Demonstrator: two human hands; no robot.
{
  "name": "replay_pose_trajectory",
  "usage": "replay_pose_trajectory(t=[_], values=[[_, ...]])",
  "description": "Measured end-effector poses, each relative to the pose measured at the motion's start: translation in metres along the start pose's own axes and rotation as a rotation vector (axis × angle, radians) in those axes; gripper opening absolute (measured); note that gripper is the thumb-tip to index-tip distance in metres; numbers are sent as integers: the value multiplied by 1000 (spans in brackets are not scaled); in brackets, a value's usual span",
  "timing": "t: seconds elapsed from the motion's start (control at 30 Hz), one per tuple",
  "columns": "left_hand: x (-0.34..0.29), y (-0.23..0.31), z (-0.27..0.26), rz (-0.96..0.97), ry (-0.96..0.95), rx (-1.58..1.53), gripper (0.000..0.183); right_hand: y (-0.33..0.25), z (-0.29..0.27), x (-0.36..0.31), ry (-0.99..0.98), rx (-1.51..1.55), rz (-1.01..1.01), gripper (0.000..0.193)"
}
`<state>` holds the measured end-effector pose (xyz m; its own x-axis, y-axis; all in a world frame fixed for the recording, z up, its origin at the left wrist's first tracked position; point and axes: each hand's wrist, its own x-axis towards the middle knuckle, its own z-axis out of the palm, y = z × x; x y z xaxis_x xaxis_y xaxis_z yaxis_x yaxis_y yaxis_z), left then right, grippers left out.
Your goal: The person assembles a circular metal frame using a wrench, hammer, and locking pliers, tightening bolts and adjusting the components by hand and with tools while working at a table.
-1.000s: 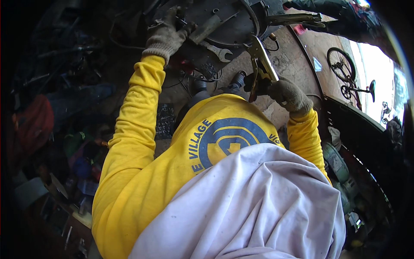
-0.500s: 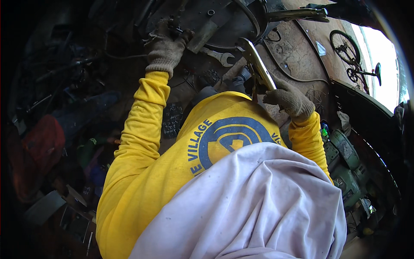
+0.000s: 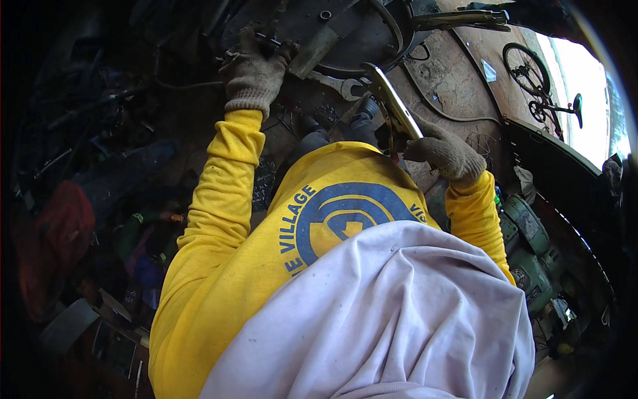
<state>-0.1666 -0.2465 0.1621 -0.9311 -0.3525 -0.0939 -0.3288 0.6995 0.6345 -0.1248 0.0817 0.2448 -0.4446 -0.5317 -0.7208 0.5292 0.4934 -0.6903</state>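
My left hand [image 3: 256, 80], in a grey-brown knit glove, is at the edge of a dark round metal work surface [image 3: 266, 14]. Its fingers are closed around a small metal rod [image 3: 269, 41], only partly visible. My right hand [image 3: 445, 151], gloved alike, grips a long shiny metal-handled tool [image 3: 393, 100] that looks like locking pliers; its jaws are hard to make out. Between the hands, a flat metal bar [image 3: 314, 56] sticks out over the edge, with a large open-end wrench [image 3: 340, 85] beside it.
A ring-shaped nut [image 3: 325, 14] lies on the work surface. Another clamp-like tool [image 3: 458, 18] projects from its right side. A hose [image 3: 445, 114] crosses the floor. At right are a bicycle [image 3: 531, 76] and green machinery [image 3: 528, 266]; dark clutter and a red cloth [image 3: 63, 219] are at left.
The view has shifted slightly. My left fingers have moved a little around the small rod, which shows more clearly. My right hand keeps its grip, with the tool tilted nearly the same.
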Motion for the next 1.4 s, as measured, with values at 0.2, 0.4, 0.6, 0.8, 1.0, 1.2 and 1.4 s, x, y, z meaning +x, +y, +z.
replay_pose_trajectory(t=[0.2,0.4,0.6,0.8,1.0,1.2,1.4], values=[[-2,-1,1,2,11,-52,62,-6,3,-8,-3,192,40,62],[1,-3,3,27,11,20,67,-19,15,-3,10,40,45,70],[1,-4,6,9,-8,-5,71,-26,45,30,573,-625,-657,86],[3,-10,9,5,-5,80,70,-16,28,52,751,-886,-516,53],[2,-2,6,-36,-67,63,69,-32,10,72,924,-1123,-786,32],[-2,13,1,-124,-74,105,73,-44,18,95,853,-1207,-679,30],[-2,8,3,-88,-46,39,66,-41,24,100,851,-1179,-629,35]])
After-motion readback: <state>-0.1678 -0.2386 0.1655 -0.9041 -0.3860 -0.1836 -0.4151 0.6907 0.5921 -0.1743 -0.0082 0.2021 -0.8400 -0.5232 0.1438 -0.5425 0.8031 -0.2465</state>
